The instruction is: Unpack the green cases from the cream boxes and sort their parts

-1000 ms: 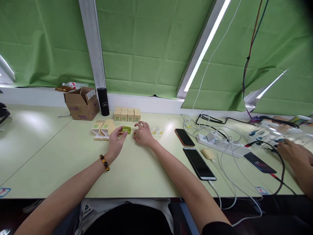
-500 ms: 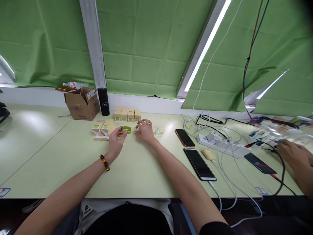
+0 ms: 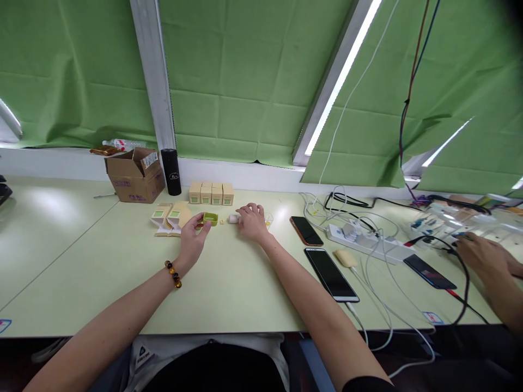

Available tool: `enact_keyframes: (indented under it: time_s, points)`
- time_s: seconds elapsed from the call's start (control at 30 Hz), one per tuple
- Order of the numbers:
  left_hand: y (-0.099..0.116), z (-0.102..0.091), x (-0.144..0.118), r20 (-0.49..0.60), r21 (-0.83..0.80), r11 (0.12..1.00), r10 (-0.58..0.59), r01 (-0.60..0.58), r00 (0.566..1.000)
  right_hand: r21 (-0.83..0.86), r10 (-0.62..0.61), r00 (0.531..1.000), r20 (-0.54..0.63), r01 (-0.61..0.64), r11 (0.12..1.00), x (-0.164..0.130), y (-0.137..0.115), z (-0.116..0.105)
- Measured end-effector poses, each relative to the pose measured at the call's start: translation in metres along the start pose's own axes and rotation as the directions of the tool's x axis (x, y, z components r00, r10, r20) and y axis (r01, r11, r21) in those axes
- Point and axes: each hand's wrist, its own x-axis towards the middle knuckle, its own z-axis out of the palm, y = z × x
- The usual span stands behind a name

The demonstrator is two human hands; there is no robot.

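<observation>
The left hand (image 3: 192, 235) pinches a small green tray (image 3: 211, 218) at its near-left edge, resting on the counter (image 3: 229, 283). The right hand (image 3: 252, 220) lies just right of it, fingers curled loosely around a small white piece (image 3: 233, 218) at its fingertips, between hand and tray; the right hand is nearer
</observation>
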Motion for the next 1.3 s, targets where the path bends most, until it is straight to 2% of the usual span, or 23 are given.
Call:
enact_keyframes:
  time_s: [0.13,0.63,0.87,0.93,1.03,1.2,1.3]
  points:
    - [0.000,0.000,0.000,-0.006,0.005,1.000,-0.005,0.005,1.000,-0.033,0.016,0.999,0.029,-0.015,0.999,0.003,0.001,0.003]
    - [0.000,0.000,0.000,0.000,0.022,1.000,0.006,-0.006,1.000,-0.061,0.017,1.000,0.007,-0.016,0.998,0.002,0.000,0.006]
    - [-0.001,-0.001,0.000,0.021,0.001,1.000,0.022,-0.022,1.000,-0.050,0.008,1.000,-0.018,-0.009,0.999,-0.001,-0.002,-0.010]
    - [0.001,-0.001,-0.001,0.042,-0.023,0.999,0.037,-0.037,0.998,-0.007,-0.002,0.997,-0.076,0.002,1.000,-0.005,-0.008,-0.021]
    - [0.003,0.000,-0.003,0.087,-0.070,0.995,0.078,-0.072,0.993,0.159,-0.026,0.981,-0.192,0.057,0.986,-0.017,-0.027,-0.038]
    - [0.008,0.000,-0.008,0.177,-0.097,0.983,0.171,-0.156,0.969,0.470,-0.085,0.940,-0.329,0.241,0.849,-0.045,-0.065,-0.055]
    - [0.013,-0.001,-0.010,0.231,-0.078,0.981,0.193,-0.180,0.954,0.534,-0.116,0.915,-0.386,0.324,0.781,-0.057,-0.075,-0.056]
